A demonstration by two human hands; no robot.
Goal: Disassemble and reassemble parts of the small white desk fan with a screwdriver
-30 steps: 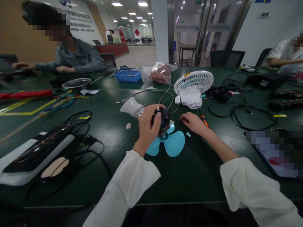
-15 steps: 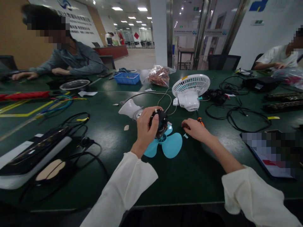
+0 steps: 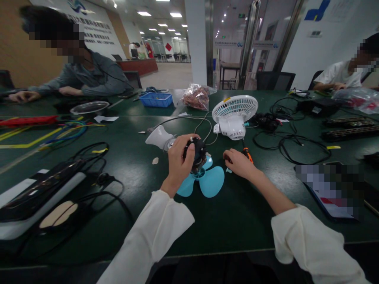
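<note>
My left hand is closed around a black fan motor. It stands over the hub of the light-blue fan blades on the table. A white flared stand part reaches out on the motor's left side. My right hand lies low over the table, right of the blades, with its fingers curled in; what they hold, if anything, is hidden. By its fingertips is a small light-blue piece. Just behind this hand is an orange-and-black handle. Farther back lies the white fan housing with its grille.
A blue basket and a plastic bag of reddish-brown material stand at the back. Black cables and a tablet-like device lie right. A black-and-white device with cords lies left. Two people sit across the table.
The whole view has shifted slightly to the left. Both hands hold nearly the same pose, the left one still on the motor.
</note>
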